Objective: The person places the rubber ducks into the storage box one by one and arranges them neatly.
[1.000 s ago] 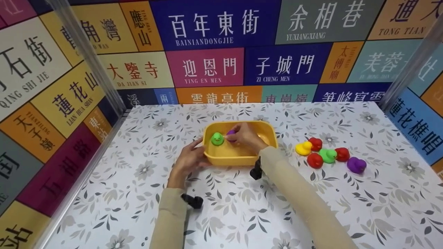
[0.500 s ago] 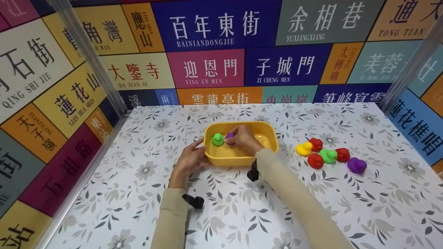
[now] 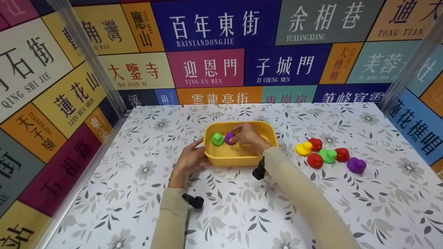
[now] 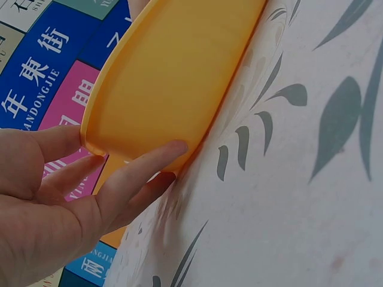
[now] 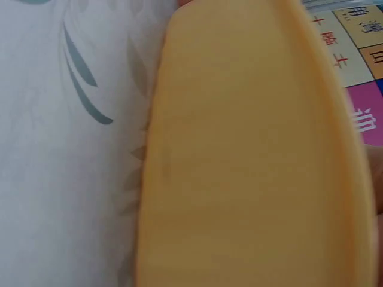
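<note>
Head view: the left hand (image 3: pixel 189 157) is at the left end of the yellow tub (image 3: pixel 235 161), presumably steadying it while the right hand (image 3: pixel 248 135) works inside. Its fingers are right at the purple duck (image 3: pixel 229 138), in the tub just beside the green duck (image 3: pixel 217 139); whether that grip is pinching or loose, I can't tell. So, two ducks inside! Six on the bench (image 3: pixel 221 207), seemingly within right-hand reach: three red ducks (image 3: pixel 315 160), one yellow duck (image 3: pixel 303 148), a second green duck (image 3: pixel 327 155), a second purple duck (image 3: pixel 356 165). Left wrist: fingers spread wide against wall and rim. Right wrist: tub wall dominates, grip unreadable.
</note>
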`<move>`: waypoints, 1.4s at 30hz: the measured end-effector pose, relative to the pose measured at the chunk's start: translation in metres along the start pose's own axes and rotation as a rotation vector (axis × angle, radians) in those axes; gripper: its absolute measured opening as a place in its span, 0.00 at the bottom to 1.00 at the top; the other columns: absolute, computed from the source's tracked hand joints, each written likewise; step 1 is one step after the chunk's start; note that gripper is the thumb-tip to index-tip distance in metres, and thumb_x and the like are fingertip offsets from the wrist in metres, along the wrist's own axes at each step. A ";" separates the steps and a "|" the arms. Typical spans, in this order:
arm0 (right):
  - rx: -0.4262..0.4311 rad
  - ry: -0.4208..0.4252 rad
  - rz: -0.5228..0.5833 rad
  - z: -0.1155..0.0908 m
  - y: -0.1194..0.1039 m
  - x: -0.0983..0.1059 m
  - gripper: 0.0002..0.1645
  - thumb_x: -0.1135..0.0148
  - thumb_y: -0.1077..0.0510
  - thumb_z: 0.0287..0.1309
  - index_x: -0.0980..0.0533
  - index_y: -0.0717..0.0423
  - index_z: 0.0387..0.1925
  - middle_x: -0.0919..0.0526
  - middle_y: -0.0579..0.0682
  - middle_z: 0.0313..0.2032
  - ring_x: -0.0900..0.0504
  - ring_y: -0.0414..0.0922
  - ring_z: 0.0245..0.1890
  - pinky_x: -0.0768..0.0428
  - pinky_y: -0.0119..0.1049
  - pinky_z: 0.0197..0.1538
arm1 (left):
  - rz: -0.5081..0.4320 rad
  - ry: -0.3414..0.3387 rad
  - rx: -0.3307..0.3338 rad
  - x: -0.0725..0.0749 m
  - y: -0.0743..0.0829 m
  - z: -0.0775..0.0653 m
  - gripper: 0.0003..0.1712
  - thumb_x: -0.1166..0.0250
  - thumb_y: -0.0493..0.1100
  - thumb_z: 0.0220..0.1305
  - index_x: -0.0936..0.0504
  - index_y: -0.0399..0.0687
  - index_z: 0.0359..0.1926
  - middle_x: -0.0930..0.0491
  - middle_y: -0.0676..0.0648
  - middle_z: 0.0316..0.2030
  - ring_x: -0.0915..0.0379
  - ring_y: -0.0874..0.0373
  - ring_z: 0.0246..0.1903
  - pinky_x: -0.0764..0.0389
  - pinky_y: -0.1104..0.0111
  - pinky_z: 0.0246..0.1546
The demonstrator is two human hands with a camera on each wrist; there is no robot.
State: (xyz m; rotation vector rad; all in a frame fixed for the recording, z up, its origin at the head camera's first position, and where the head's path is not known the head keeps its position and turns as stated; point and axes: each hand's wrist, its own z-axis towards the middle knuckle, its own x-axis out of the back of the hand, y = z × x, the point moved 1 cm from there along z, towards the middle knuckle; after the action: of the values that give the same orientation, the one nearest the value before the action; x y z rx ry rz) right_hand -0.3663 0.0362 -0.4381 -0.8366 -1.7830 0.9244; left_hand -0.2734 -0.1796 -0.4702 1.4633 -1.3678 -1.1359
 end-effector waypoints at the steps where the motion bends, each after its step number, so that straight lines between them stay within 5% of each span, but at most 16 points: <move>1: 0.002 0.006 -0.013 -0.001 -0.003 0.004 0.27 0.27 0.65 0.55 0.22 0.60 0.58 0.20 0.58 0.58 0.18 0.49 0.47 0.13 0.42 0.55 | 0.002 0.001 0.001 0.000 0.000 0.000 0.32 0.44 0.42 0.75 0.39 0.53 0.76 0.24 0.30 0.62 0.14 0.44 0.43 0.11 0.52 0.46; 11: 0.178 -0.001 -0.152 -0.037 -0.019 0.045 0.22 0.26 0.58 0.55 0.19 0.56 0.53 0.20 0.57 0.61 0.24 0.55 0.64 0.21 0.48 0.67 | -0.006 -0.001 -0.020 0.005 0.001 0.000 0.31 0.46 0.40 0.75 0.39 0.51 0.76 0.23 0.29 0.59 0.13 0.44 0.40 0.10 0.52 0.42; 19: 0.279 0.070 -0.162 -0.073 -0.008 0.089 0.24 0.27 0.57 0.57 0.20 0.56 0.55 0.17 0.57 0.58 0.22 0.55 0.62 0.21 0.48 0.67 | 0.006 0.006 -0.015 0.006 0.000 0.000 0.32 0.45 0.41 0.75 0.40 0.52 0.77 0.22 0.28 0.58 0.13 0.45 0.38 0.09 0.55 0.39; 31: 0.158 0.200 -0.127 -0.117 0.030 0.157 0.32 0.32 0.44 0.61 0.25 0.49 0.64 0.25 0.55 0.66 0.27 0.56 0.67 0.27 0.57 0.71 | 0.029 0.015 0.005 0.002 0.001 0.000 0.32 0.43 0.42 0.74 0.39 0.54 0.76 0.21 0.31 0.58 0.13 0.46 0.39 0.09 0.57 0.40; 42: 0.129 0.265 -0.045 -0.122 0.085 0.211 0.37 0.34 0.38 0.61 0.28 0.50 0.66 0.27 0.57 0.67 0.29 0.55 0.68 0.34 0.62 0.74 | -0.007 -0.007 -0.015 0.000 0.000 -0.001 0.32 0.45 0.39 0.75 0.40 0.50 0.77 0.23 0.28 0.59 0.14 0.49 0.39 0.09 0.55 0.40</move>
State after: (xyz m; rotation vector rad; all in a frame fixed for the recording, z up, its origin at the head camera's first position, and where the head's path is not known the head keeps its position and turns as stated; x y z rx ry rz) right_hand -0.3116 0.2837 -0.3879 -0.7939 -1.4929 0.8474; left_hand -0.2725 -0.1792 -0.4703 1.4557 -1.3569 -1.1551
